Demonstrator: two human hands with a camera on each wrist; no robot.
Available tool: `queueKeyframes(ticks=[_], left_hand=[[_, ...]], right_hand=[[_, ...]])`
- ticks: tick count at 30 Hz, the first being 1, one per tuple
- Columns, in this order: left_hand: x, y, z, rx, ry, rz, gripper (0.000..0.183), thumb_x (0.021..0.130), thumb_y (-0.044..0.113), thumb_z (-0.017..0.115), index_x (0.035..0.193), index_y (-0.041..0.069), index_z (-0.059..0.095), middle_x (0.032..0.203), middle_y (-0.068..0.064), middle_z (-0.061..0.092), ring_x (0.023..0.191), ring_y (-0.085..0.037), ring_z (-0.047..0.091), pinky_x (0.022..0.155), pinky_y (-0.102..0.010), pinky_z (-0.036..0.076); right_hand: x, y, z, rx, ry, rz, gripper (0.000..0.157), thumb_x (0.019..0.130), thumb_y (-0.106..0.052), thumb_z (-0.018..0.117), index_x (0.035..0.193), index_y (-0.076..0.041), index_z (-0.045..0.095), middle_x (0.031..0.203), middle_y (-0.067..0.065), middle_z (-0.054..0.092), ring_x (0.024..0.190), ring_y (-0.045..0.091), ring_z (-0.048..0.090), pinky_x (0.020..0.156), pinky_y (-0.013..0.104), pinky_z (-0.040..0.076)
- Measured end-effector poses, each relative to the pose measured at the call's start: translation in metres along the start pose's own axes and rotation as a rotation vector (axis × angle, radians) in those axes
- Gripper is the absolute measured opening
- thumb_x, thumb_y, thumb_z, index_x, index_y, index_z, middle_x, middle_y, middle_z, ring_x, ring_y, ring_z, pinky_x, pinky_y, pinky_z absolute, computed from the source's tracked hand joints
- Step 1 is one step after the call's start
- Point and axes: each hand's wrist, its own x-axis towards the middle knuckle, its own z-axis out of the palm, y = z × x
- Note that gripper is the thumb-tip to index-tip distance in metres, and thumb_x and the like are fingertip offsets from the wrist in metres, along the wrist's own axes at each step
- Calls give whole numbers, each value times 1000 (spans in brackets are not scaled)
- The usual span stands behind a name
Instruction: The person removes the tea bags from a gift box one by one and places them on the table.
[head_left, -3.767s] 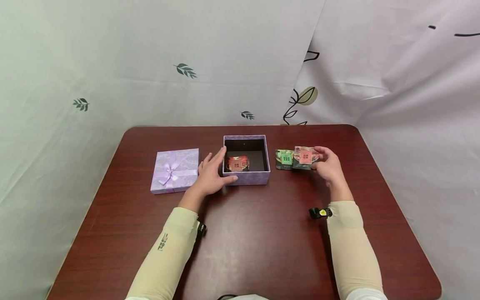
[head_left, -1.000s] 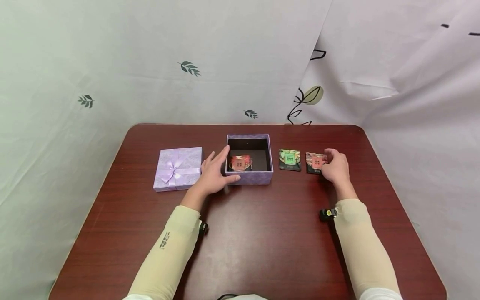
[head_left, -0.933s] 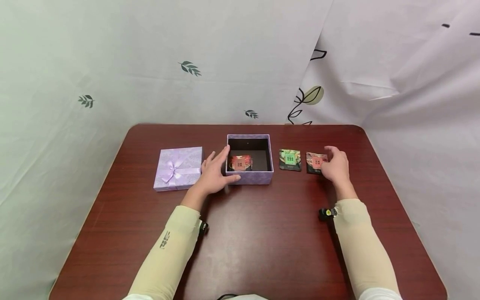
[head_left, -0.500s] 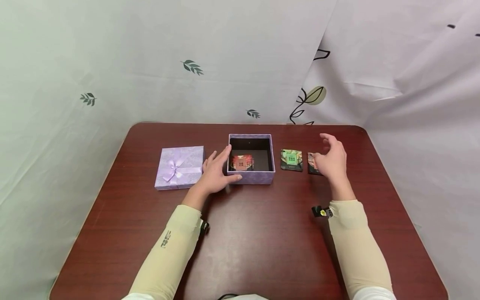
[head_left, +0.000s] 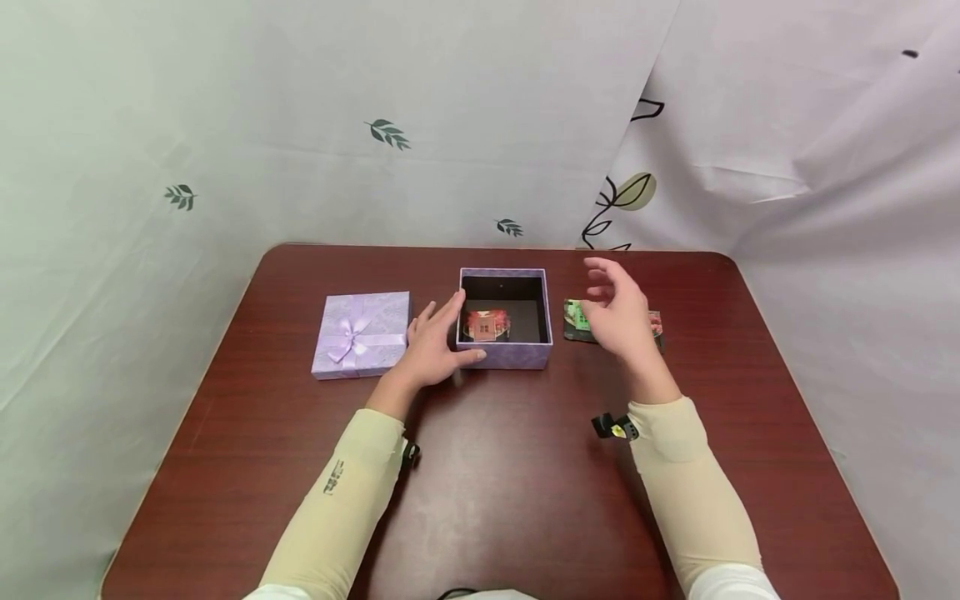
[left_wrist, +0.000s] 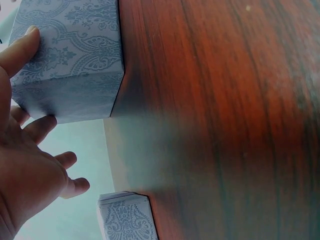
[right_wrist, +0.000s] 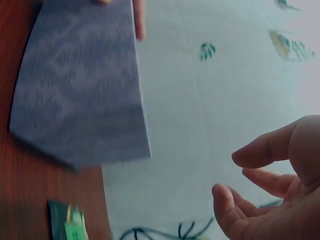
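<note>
Far left: purple lid point(head_left: 360, 335) with ribbon bow, flat on the bench point(head_left: 487, 475), strip of bench running from it to the left edge. Lid's right edge just beside left hand point(head_left: 431, 357); little room there. Left-hand fingers point(head_left: 450, 307) spread and released, not clenched, at the left and front sides of the purple box point(head_left: 504, 357), thumb on the front wall. Box upright, top uncovered, back rim near the bench's back edge; broad stretch of bench in front, between the forearms. In it: red packet point(head_left: 486, 326), front-left part of the floor; dark floor shows right and behind.

Right of box: narrow gap, then green packet point(head_left: 572, 331) lying on bench, its right part hidden in head view by the right hand point(head_left: 618, 315). Right hand raised over that spot, fingers loosely bent and apart, grasping nothing; right wrist view has them apart from the packet and the box. Then second red packet point(head_left: 657, 331), on bench, only its right part showing past the hand. Wide stretch of bench from there to right edge.

Labels: red-orange panel with dark characters on the boxed packet, green panel on the green one, both too small to read. Left sleeve point(head_left: 330, 500) has small dark print, unreadable.
</note>
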Motion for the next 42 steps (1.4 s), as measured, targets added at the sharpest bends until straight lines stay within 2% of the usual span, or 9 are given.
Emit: queueKeyframes(ticks=[4, 13, 28, 42], left_hand=[[0, 0, 0, 3, 0, -4, 105, 83, 43, 81, 162, 20, 16, 164, 1, 20, 148, -41, 7, 110, -66, 4], [-1, -1, 0, 6, 1, 2, 105, 83, 42, 81, 162, 18, 17, 164, -1, 21, 146, -44, 10, 110, -67, 4], [0, -2, 1, -3, 0, -9, 106, 83, 45, 81, 163, 22, 15, 164, 0, 21, 146, -44, 9, 110, -66, 3], [0, -1, 0, 1, 7, 2, 105, 82, 42, 82, 162, 18, 18, 164, -2, 22, 145, -46, 11, 110, -67, 5]], right_hand=[[0, -10, 14, 34, -81, -19, 56, 86, 8, 62, 138, -13, 57, 128, 12, 60, 106, 27, 62, 84, 44, 52], [-1, -19, 36, 77, -172, -5, 54, 86, 7, 63, 138, -9, 56, 131, 19, 59, 106, 28, 64, 87, 46, 53], [-1, -22, 54, 3, -286, 32, 56, 90, 1, 65, 142, -16, 51, 137, 13, 55, 112, 27, 60, 90, 48, 50], [3, -23, 70, -90, -400, 60, 59, 91, -4, 66, 146, -15, 47, 140, 20, 51, 116, 32, 59, 89, 49, 51]])
